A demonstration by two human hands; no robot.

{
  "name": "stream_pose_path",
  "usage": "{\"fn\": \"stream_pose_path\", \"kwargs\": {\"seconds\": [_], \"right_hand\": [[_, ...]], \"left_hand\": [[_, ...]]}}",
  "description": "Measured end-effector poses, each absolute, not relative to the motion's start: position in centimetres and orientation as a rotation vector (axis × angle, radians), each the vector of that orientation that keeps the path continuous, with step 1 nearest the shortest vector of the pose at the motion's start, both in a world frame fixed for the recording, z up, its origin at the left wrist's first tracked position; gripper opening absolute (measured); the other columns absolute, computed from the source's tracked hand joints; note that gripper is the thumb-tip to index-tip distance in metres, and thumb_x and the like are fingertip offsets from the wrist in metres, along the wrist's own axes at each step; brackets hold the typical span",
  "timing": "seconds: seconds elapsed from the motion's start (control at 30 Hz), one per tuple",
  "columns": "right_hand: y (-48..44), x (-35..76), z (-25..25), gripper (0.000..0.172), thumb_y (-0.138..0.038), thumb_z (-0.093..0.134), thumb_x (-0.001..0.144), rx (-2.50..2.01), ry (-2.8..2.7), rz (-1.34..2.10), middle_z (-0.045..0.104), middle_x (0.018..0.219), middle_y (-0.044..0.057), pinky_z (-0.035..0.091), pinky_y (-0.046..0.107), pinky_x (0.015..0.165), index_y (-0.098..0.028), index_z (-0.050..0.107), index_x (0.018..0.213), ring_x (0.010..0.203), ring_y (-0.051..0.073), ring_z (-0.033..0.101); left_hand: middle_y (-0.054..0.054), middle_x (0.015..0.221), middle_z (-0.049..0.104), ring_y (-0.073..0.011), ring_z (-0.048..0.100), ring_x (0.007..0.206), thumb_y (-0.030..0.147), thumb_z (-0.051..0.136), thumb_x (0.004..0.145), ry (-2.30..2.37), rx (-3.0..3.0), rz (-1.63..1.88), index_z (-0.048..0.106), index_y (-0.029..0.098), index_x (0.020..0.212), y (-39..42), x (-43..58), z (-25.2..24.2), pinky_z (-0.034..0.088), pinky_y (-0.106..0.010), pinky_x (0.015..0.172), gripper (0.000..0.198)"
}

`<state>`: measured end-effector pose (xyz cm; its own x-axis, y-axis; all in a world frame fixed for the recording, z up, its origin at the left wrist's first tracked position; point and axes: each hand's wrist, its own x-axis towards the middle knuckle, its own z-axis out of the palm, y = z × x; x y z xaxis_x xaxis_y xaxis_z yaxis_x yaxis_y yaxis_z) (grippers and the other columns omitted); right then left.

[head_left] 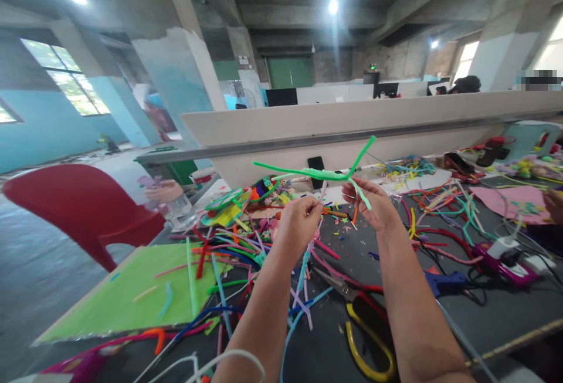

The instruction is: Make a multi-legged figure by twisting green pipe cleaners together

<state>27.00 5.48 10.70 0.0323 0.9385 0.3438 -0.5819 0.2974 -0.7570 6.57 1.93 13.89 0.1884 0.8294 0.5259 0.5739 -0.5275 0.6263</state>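
With the right hand (373, 207) pinching the green pipe cleaner (323, 173) above the cluttered worktop (484, 312), the closed left hand (301, 219) should, I judge, grip near the crossing, twisting tightly.

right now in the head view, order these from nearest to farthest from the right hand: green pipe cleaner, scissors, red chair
1. green pipe cleaner: pinched in the right hand, raised above the table.
2. scissors: on the table below, between the forearms.
3. red chair: far left, beside the table.
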Motion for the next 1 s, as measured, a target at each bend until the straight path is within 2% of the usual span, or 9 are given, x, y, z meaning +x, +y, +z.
{"fn": "stream_pose_path", "kwargs": {"seconds": [0.1,0.27,0.47,0.67,0.77,0.9,1.0], "right_hand": [[5.0,28.0,11.2,0.024,-0.036,0.078,0.065,-0.533,-0.924,1.236,0.072,0.074,0.004,0.056,0.033,0.068,-0.017,0.07,0.077,0.072,0.019,0.068],[3.5,29.3,12.0,0.028,-0.045,0.071,0.071,-0.616,-1.165,1.333,0.069,0.066,0.004,0.051,0.026,0.054,-0.016,0.07,0.072,0.058,0.015,0.063],[3.8,30.1,11.4,0.026,-0.04,0.073,0.069,-0.592,-1.411,1.413,0.069,0.061,0.003,0.05,0.023,0.053,-0.014,0.068,0.068,0.054,0.012,0.061],[4.4,30.2,10.8,0.024,-0.033,0.078,0.063,-0.631,-1.392,1.457,0.071,0.062,0.004,0.05,0.022,0.05,-0.013,0.068,0.073,0.051,0.013,0.064],[4.3,29.9,11.0,0.023,-0.032,0.077,0.063,-0.66,-1.388,1.449,0.071,0.062,0.005,0.05,0.021,0.049,-0.013,0.068,0.071,0.05,0.013,0.064],[4.3,29.0,11.2,0.022,-0.031,0.076,0.065,-0.687,-1.421,1.434,0.071,0.061,0.005,0.05,0.021,0.05,-0.012,0.068,0.071,0.051,0.013,0.064],[4.2,28.0,11.4,0.022,-0.031,0.075,0.066,-0.706,-1.446,1.437,0.071,0.063,0.006,0.051,0.021,0.052,-0.011,0.068,0.073,0.053,0.013,0.065]], "left_hand": [[0.002,0.05,0.05,-0.012,0.043,0.05,0.032,0.053,0.079,1.265,2.263,1.074,0.056,0.02,0.058,1.1,8.0,13.6,0.026,-0.024,0.05,0.025],[0.002,0.046,0.051,-0.0127,0.045,0.048,0.028,0.054,0.077,1.239,2.373,0.877,0.057,0.02,0.055,0.2,9.1,13.7,0.027,-0.024,0.05,0.023],[0.0,0.049,0.054,-0.013,0.048,0.05,0.025,0.051,0.077,1.228,2.502,0.747,0.057,0.02,0.055,0.1,9.1,13.9,0.028,-0.024,0.05,0.024],[-0.001,0.055,0.061,-0.0142,0.053,0.053,0.024,0.054,0.077,1.213,2.503,0.693,0.063,0.021,0.059,0.8,8.9,13.4,0.032,-0.024,0.052,0.02],[-0.001,0.06,0.064,-0.0154,0.055,0.055,0.025,0.058,0.075,1.223,2.422,0.8,0.068,0.022,0.065,1.0,8.5,13.4,0.034,-0.025,0.053,0.014],[-0.001,0.07,0.067,-0.0145,0.054,0.057,0.026,0.063,0.075,1.308,2.333,1.164,0.072,0.023,0.076,0.8,7.7,13.9,0.037,-0.026,0.058,0.01],[-0.001,0.07,0.065,-0.0134,0.051,0.058,0.03,0.068,0.072,1.313,2.303,1.388,0.071,0.022,0.08,0.7,7.2,14.4,0.037,-0.026,0.06,0.012]]}}
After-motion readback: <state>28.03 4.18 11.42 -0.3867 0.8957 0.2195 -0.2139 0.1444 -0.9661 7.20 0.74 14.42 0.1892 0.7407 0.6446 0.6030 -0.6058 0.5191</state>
